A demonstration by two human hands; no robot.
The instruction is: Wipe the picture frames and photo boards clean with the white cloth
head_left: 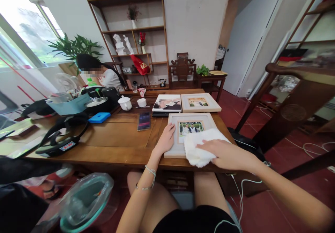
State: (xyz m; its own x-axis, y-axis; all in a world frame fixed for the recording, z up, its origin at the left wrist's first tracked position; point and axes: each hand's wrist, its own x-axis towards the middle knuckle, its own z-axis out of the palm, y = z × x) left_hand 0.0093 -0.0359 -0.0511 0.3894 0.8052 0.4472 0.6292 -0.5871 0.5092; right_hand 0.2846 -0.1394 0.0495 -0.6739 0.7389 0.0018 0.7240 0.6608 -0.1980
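The work looks under way rather than finished: the right hand (pixel 225 152) presses a white cloth (pixel 193 150) onto the near frame (pixel 178 149), covering much of its near right part and the lower part of its photo (pixel 190 126); the left border and far edge lie clear of the cloth, though I cannot tell how much surface is done or left; a second frame (pixel 215 106) lies just beyond, touched by neither hand. The near frame sits face up by the bench's (pixel 120 133) front edge; its photo's top points away from the person, and its long axis seems to run left to right, foreshortening leaving this unsure; the right grip holds the cloth; the left hand (pixel 166 138) rests fingers on the left border, whether pinching I cannot tell.
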